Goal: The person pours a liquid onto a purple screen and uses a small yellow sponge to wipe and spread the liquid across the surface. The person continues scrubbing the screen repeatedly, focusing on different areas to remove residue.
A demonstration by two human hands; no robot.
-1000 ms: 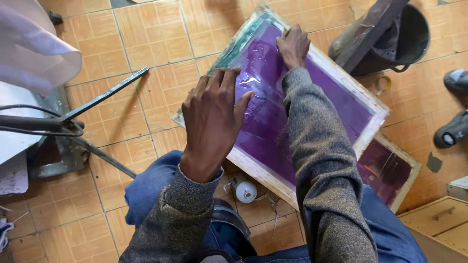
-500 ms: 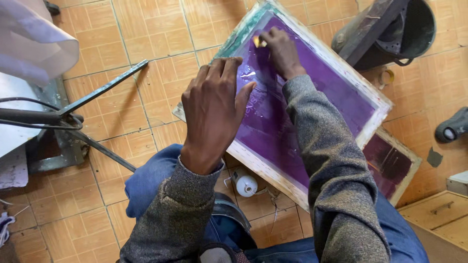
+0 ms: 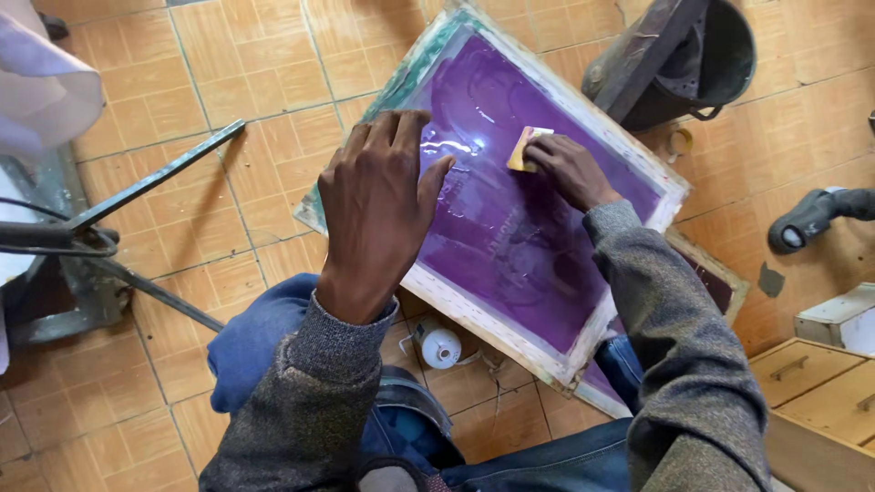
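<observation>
Purple screen frame (image 3: 510, 228) lies tilted on the tiled floor (image 3: 237, 82), propped against the knee. Stiff rim, taut fragile mesh: hold by the rim. Right hand (image 3: 570, 169) pinches a small yellow sponge (image 3: 527, 148) at 12 o'clock on the mesh. Left hand (image 3: 378, 205) is spread flat at 9. Bucket (image 3: 702, 55) sits at 1.

Soft, even daylight fills the scene, leaving only faint shadows on the floor (image 3: 228, 228). A white glare streak sits on the wet purple screen (image 3: 510, 228) near its upper edge. Focus is mostly sharp, with slight blur at the hands.
</observation>
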